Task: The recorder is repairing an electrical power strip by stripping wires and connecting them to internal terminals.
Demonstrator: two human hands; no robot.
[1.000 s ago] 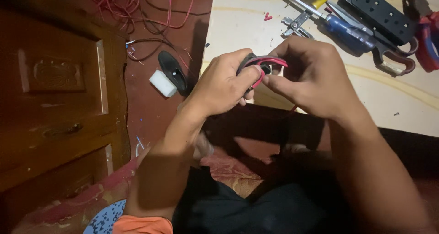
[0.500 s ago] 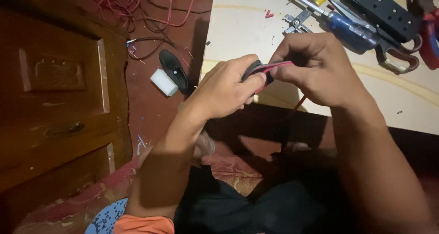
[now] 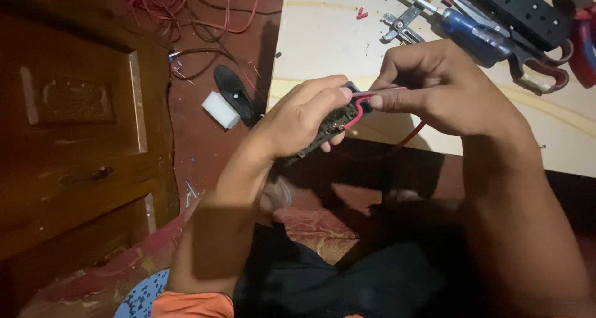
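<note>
Above the lap, at the pale board's (image 3: 323,38) edge: left hand (image 3: 298,116) clamps a black socket module (image 3: 335,122); right hand (image 3: 434,88) pinches the red wire (image 3: 385,93) at its terminal — seating step, apparently. Next calls for steady push — then tightening.
</note>
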